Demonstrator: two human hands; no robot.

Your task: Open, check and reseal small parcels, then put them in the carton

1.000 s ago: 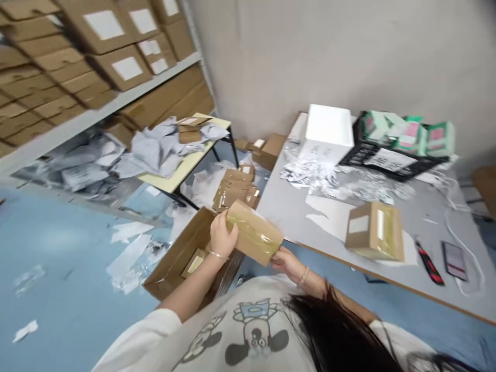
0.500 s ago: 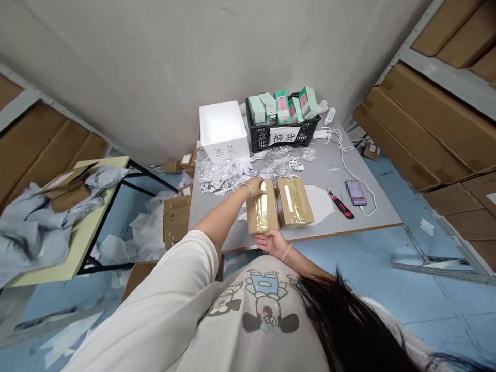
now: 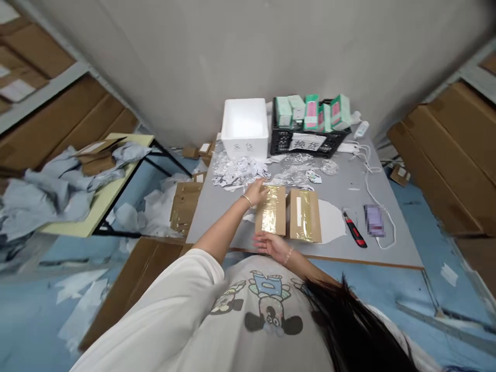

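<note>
Two taped cardboard boxes lie side by side at the table's near edge: a left box (image 3: pixel 276 209) and a right box (image 3: pixel 309 217) with a white label strip. Both have shiny yellowish tape across their tops. My left hand (image 3: pixel 256 192) grips the left box at its far left corner, some fingertips hidden behind it. At that box's near end is my right hand (image 3: pixel 272 246), palm up and fingers stretched out and spread. It touches or nearly touches the near face. A red-and-black utility knife (image 3: pixel 355 230) lies to the right, beside a sheet of white paper (image 3: pixel 332 219).
Behind the boxes are crumpled plastic wrap (image 3: pixel 296 168), a white foam box (image 3: pixel 245 142) and a black crate (image 3: pixel 282 142) of green-and-pink packages. A phone (image 3: pixel 374 221) with a white cable lies right. A side table (image 3: pixel 112 194) with grey bags stands left; cardboard (image 3: pixel 135 284) lies below.
The view has swung, so the table sits further right and lower. The left box now rests level beside the right one. My left hand has slid towards its left side.
</note>
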